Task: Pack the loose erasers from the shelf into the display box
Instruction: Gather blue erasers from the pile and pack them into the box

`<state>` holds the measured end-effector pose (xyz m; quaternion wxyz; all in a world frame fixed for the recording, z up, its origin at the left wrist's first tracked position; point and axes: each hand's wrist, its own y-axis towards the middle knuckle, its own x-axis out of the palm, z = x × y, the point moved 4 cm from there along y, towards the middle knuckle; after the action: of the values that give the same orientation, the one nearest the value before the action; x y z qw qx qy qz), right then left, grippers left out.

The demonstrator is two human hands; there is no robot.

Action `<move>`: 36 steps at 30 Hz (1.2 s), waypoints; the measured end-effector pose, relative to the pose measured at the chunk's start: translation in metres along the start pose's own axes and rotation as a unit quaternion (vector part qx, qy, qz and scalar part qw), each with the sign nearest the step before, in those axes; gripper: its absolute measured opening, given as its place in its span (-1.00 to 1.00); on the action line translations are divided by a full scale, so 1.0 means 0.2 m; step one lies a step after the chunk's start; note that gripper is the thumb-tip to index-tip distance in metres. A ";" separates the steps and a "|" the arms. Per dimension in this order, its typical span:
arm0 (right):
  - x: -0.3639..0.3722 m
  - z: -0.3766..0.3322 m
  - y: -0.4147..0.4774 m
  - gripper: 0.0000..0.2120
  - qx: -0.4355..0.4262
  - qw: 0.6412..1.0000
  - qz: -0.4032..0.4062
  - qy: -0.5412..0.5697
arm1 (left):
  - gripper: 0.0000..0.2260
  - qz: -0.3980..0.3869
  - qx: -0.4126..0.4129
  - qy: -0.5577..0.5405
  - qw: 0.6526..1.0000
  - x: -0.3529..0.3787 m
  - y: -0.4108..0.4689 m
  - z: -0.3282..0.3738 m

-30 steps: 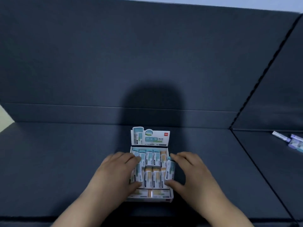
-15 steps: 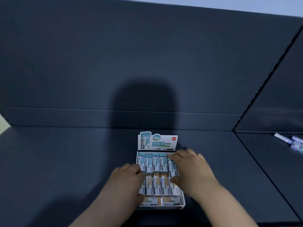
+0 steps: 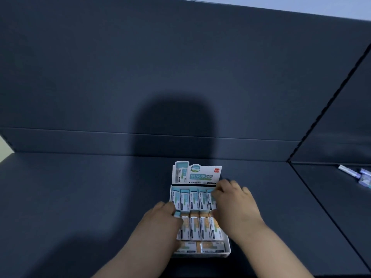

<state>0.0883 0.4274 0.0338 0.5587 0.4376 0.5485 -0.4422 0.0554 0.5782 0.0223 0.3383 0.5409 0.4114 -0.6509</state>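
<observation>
Overall: box (image 3: 228,247) sits near the front of the shelf (image 3: 80,197), packed with erasers (image 3: 193,227); both hands are at it.
Left hand (image 3: 160,219): back of hand up, fingers curled against the box's left side where the back and middle rows meet. Fingertips touch a blue eraser end there. Whether they grip it cannot be told.
Right hand (image 3: 234,203): fingers bent over the far end of the end eraser (image 3: 210,199), rightmost in the back row, with the thumb at its near end. The hand pinches it lengthwise.
Rows: back row has blue wrappers and middle row has orange tops, both lengthwise. Front row is two erasers lying crosswise.
Hidden: the left hand covers the left end of the middle and front rows. The right hand covers the box's right wall at the back.
Card (image 3: 196,173): upright at the back of the box; print blurred.
Far right: pale items (image 3: 361,176) on the next shelf section, cut by the frame edge, too blurred to name.
</observation>
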 end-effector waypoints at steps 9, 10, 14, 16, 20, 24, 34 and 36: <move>0.04 0.00 -0.01 -0.68 0.000 1.000 0.022 0.008 | -0.65 0.036 -0.016 -0.027 0.999 0.01 -0.01 0.02; 0.05 0.00 -0.02 -0.67 0.001 1.000 0.024 0.008 | -0.66 0.037 -0.021 -0.019 0.999 0.02 -0.01 0.02; 0.06 0.00 -0.03 -0.64 0.003 0.999 0.040 0.019 | -0.70 0.037 -0.037 -0.004 0.999 0.04 0.00 0.00; 0.06 -0.01 -0.04 -0.64 0.000 0.999 0.042 0.024 | -0.73 0.047 -0.033 -0.010 0.998 0.05 0.00 0.00; 0.01 0.01 -0.08 -0.58 -0.010 0.998 0.048 0.037 | -0.71 0.046 -0.026 -0.017 0.998 0.02 -0.01 0.00; -0.02 0.07 -0.15 -0.57 0.018 0.996 0.077 0.035 | -0.63 0.080 -0.025 0.029 0.996 -0.06 -0.03 0.05; -0.06 0.32 -0.31 -0.55 0.026 0.997 0.061 0.027 | -0.65 0.149 0.016 0.073 0.986 -0.16 0.13 0.37; -0.07 0.40 -0.34 -0.52 0.015 0.998 0.046 0.043 | -0.67 0.124 0.010 0.078 0.989 -0.18 0.16 0.49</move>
<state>0.0398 0.3349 0.0483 0.5478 0.4892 0.5448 -0.4047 0.0493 0.4763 0.0597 0.3780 0.6405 0.3592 -0.5638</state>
